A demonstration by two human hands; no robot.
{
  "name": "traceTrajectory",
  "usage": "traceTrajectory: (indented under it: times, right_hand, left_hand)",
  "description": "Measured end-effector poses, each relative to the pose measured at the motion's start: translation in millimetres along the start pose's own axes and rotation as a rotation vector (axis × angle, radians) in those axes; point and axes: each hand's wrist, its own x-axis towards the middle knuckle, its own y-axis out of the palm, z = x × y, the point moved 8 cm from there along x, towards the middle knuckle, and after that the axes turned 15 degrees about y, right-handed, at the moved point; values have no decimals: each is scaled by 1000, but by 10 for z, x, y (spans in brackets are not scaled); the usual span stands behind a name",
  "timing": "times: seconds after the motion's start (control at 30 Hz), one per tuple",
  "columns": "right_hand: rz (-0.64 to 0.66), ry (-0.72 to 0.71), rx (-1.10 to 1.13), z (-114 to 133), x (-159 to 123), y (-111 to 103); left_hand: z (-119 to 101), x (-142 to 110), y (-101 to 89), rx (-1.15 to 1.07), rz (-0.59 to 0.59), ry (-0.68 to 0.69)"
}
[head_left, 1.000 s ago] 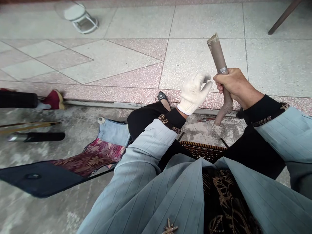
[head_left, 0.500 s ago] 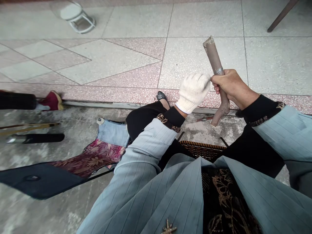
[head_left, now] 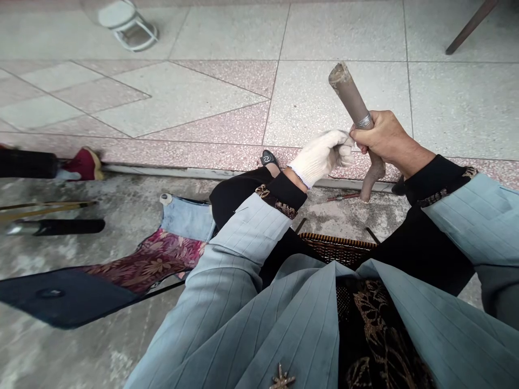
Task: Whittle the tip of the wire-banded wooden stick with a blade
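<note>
My right hand [head_left: 385, 135], bare, is wrapped round a thick, forked brown wooden stick [head_left: 352, 96]. The stick tilts with its cut end up and left, while its crooked lower end hangs below my fist. Several turns of thin silvery wire [head_left: 364, 121] circle it just above my right thumb. Close against my right fingers is my left hand [head_left: 324, 156] in a white knit glove. Its fingers are curled in a pinch beside the stick, and whatever they hold is too small to make out.
A thin reddish tool [head_left: 343, 198] lies on the concrete below the stick. Between my knees is a woven wicker seat edge [head_left: 338, 244]. A patterned cloth [head_left: 162, 256] spreads at left, near a dark cylinder [head_left: 68, 227] and another person's red shoe [head_left: 85, 163]. A white stool [head_left: 130, 24] stands farther back.
My left hand has turned over and dropped slightly, now showing its curled fingers. The stick's top has tilted further left in my right hand.
</note>
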Motion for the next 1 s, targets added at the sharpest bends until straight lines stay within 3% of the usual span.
traceTrajectory:
  times: [0.1,0.17,0.27,0.37,0.47,0.57,0.67,0.8,0.87,1.0]
  right_hand:
    - [14,11,22,-13,3,-6]
    - [2,22,41,-28,7,-23]
    - [-32,83,107,-71,13,-51]
    - [-38,151,190,-122,15,-45]
    - [9,151,231,-147,25,-1]
    - [38,137,218,-174,47,28]
    - [38,150,185,-203,71,51]
    - [15,160,164,-204,73,61]
    - [-5,132,133,-172,55,43]
    - [-3,0,9,-23,-11,1]
  left_hand:
    - [61,-48,44,-79,30,-110]
    - [41,-59,33,-19,46,-96]
    - [-57,-34,-52,221,4,56]
    - [-222,-12,-132,604,-70,300]
    - [-317,-9,-101,929,-37,500]
    - [-290,6,-75,1144,37,574]
    - [-263,30,-104,1247,30,574]
    - [-281,44,-96,1105,11,505]
    - [-271,34,-89,865,-5,403]
    - [-84,-32,-1,202,-1,71]
